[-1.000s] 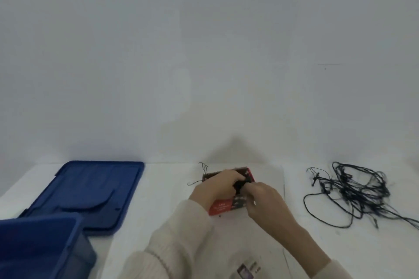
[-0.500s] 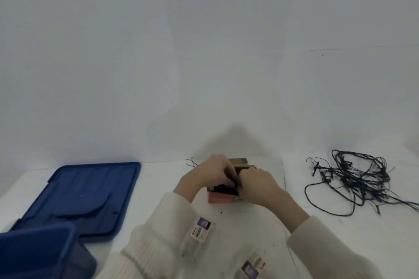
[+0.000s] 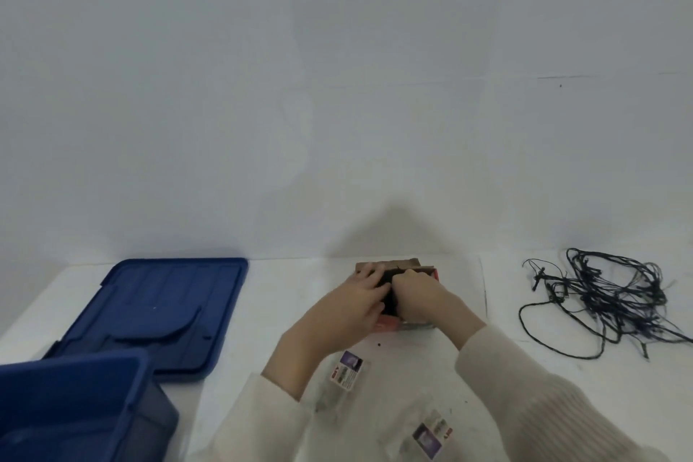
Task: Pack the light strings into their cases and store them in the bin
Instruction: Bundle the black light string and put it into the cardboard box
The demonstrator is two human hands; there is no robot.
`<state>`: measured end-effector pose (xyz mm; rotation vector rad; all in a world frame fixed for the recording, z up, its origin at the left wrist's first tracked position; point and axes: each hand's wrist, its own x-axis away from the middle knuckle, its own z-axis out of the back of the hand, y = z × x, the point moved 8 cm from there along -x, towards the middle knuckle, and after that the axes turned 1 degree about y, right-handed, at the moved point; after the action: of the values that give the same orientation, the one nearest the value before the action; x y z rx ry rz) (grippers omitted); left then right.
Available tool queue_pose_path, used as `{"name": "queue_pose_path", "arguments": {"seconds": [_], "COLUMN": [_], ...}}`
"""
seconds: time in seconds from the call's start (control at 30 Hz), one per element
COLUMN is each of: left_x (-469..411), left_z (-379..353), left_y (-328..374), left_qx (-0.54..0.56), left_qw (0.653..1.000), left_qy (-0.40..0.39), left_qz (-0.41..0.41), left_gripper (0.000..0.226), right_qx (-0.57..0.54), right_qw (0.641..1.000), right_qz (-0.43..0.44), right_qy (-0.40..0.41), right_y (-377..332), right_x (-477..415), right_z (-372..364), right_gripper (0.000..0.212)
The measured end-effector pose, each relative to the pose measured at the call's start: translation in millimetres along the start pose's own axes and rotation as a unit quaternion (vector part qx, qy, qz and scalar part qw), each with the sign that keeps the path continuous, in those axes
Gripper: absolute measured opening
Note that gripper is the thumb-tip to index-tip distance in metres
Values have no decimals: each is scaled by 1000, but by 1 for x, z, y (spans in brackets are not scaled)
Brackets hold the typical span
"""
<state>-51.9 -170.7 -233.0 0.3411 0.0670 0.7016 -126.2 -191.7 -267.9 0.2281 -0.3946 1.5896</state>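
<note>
A red cardboard case (image 3: 388, 324) with brown open flaps lies on the white table at centre. A dark bundled light string (image 3: 388, 283) sits in its opening. My left hand (image 3: 347, 306) and my right hand (image 3: 422, 294) both press on that bundle, fingers curled over it, and cover most of the case. A second, loose black light string (image 3: 607, 302) lies tangled on the table to the right, well apart from my hands. The blue bin (image 3: 75, 409) stands at the near left corner.
The bin's blue lid (image 3: 157, 315) lies flat behind the bin. Two small clear packets with printed labels (image 3: 347, 371) (image 3: 429, 437) rest on the table near my forearms. A plain wall closes off the table's far edge.
Both hands have slid forward over the case and closed together on the dark bundle. The loose wire end that stuck out on the case's left is no longer visible.
</note>
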Motion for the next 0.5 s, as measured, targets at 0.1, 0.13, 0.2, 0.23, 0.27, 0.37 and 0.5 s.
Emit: {"name": "queue_pose_path", "arguments": {"seconds": [0.1,0.13,0.2,0.23,0.27,0.37,0.5], "left_x": [-6,-9,-14,-17,-21,-38,-52], "left_z": [-17,-24,-35,-38,-39,-41,-31], "left_y": [11,15,18,15,12,-1,10], "left_qx": [-94,-109,-104,-88,-69,-25,-30], "left_qw": [995,994,994,994,990,970,964], "left_qy": [34,26,-33,-68,-103,-169,-180], "left_qz": [-6,-17,-12,21,61,173,195], "left_gripper": [58,65,65,55,46,45,41], "right_qx": [-34,-47,-94,-127,-159,-219,-298], "right_qw": [999,998,995,992,987,968,933], "right_qz": [3,0,-2,2,10,38,29], "right_qy": [-29,-38,-37,-23,9,113,200], "right_y": [6,9,15,17,18,24,44], "right_x": [5,8,18,24,31,52,69], "right_z": [-1,0,3,7,14,35,38], "right_gripper": [24,28,20,21,28,39,41]}}
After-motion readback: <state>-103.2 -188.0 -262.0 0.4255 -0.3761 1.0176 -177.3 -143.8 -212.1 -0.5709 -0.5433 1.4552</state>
